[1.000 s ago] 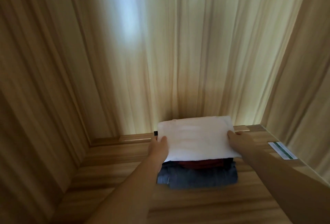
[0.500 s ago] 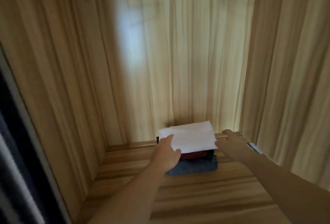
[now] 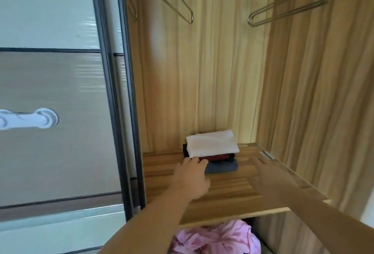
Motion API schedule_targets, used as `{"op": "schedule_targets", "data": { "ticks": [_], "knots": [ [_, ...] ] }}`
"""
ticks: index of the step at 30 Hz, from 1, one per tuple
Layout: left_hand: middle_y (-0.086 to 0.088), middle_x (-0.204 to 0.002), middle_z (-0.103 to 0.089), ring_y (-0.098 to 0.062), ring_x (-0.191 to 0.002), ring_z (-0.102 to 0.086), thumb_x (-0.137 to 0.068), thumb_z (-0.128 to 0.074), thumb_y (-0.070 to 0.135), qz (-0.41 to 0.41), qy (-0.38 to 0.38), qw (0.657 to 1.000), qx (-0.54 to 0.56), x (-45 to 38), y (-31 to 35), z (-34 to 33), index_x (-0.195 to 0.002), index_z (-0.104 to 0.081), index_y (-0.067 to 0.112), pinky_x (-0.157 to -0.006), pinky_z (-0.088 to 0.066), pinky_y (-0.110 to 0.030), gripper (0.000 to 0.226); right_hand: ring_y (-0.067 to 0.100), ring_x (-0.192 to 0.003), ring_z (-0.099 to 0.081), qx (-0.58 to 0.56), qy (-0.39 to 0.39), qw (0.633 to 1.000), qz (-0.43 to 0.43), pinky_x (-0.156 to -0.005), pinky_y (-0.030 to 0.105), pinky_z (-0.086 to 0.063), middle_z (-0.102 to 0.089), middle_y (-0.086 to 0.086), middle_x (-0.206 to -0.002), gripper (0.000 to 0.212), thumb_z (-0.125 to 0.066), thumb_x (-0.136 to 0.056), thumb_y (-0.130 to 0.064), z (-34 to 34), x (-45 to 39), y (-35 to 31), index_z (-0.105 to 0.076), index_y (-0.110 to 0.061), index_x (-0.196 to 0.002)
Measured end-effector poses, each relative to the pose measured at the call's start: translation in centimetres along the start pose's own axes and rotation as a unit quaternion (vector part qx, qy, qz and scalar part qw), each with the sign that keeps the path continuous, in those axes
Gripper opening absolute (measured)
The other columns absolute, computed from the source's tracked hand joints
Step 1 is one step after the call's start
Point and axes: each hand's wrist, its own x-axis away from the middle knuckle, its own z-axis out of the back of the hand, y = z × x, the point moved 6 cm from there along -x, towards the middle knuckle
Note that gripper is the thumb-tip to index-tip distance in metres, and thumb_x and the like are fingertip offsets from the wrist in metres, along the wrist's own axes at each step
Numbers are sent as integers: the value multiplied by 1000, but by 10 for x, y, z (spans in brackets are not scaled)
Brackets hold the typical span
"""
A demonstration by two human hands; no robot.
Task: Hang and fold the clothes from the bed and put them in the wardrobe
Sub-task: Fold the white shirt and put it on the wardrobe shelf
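Stacked at the shelf back for room: white folded cloth on top (red, blue beneath). Left hand relaxed by the stack, right hand flat, both holding nothing.

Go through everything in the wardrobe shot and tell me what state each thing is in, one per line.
White folded garment: folded flat, top of the stack.
Dark red folded garment: folded, under the white one.
Blue folded garment: folded, bottom of the stack.
Wooden wardrobe shelf: carries the stack.
Metal hangers: bare.
Pink garment: crumpled, below the shelf.
Left hand: open, at the stack's front.
Right hand: open, beside the stack.
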Motion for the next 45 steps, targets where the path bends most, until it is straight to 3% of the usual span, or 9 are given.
{"op": "schedule_targets", "data": {
  "ticks": [7, 13, 24, 28, 30, 36, 38, 42, 45],
  "knots": [
    [-2, -145, -39, -26, -134, -33, -93, -47, 38, -22, -14, 1000, 15, 91, -7, 23, -146, -33, 26, -103, -35, -45, 56, 24, -128, -43, -2, -24, 1000, -11, -95, 40, -45, -38, -4, -142, 58, -53, -88, -41, 2, 68, -51, -34, -27, -141],
    [-1, -149, -36, -25, -136, -32, -93, -47, 36, 32, 18, 999, 24, 154, -19, 63, -148, -32, 28, -109, -31, -46, 57, 21, -127, -45, -20, 1, 999, 36, -92, 33, -45, -34, -5, -146, 64, -51, -91, -44, 25, 105, -82, -28, -26, -147],
    [6, -149, -39, -20, -136, -35, -92, -51, 40, 147, 52, 988, 5, 280, -72, 111, -145, -35, 32, -108, -37, -41, 56, 18, -127, -46, -150, -3, 981, 126, -99, 35, -44, -30, -3, -151, 64, -53, -92, -46, 17, 167, -177, -29, -26, -148],
    [5, -146, -41, -21, -131, -39, -92, -49, 38, 181, 65, 981, 9, 311, -116, 135, -142, -38, 30, -105, -38, -39, 52, 13, -96, -56, -287, -29, 954, 87, -80, 24, -46, -34, 5, -150, 61, -57, -94, -39, 34, 170, -225, -33, -21, -147],
    [6, -144, -41, -21, -130, -38, -92, -49, 37, 185, 70, 980, 15, 323, -139, 142, -142, -38, 31, -104, -38, -38, 52, 5, -81, -52, -322, -35, 943, 72, -71, 22, -42, -36, 6, -150, 61, -58, -95, -38, 36, 170, -250, -34, -20, -148],
    [3, -141, -43, -23, -128, -38, -92, -49, 36, 149, 84, 985, -12, 337, -212, 156, -140, -39, 26, -99, -38, -37, 50, 3, -73, -48, -341, -7, 938, 65, -56, 9, -40, -49, 3, -130, 58, -61, -93, -29, 24, 160, -332, -38, -14, -144],
    [3, -145, -39, -23, -132, -34, -91, -49, 36, 117, 89, 988, -43, 334, -238, 159, -143, -36, 28, -103, -33, -39, 53, 3, -80, -51, -369, -4, 929, 38, -61, 10, -40, -48, 3, -130, 62, -63, -92, -28, 15, 153, -358, -36, -14, -146],
    [2, -155, -24, -23, -145, -15, -89, -53, 30, 47, 106, 987, -111, 323, -273, 165, -147, -30, 31, -114, -18, -42, 62, 22, -124, -48, -453, 10, 891, -30, -101, 29, -41, -46, 4, -142, 78, -69, -80, -38, -6, 138, -399, -35, -17, -147],
    [-1, -161, -8, -26, -149, 1, -88, -57, 21, -12, 105, 970, -218, 310, -292, 169, -149, -25, 30, -119, 1, -49, 69, 23, -125, -45, -524, 38, 846, -93, -103, 31, -37, -39, 4, -146, 83, -72, -79, -33, -19, 127, -417, -29, -19, -149]
  ]
}}
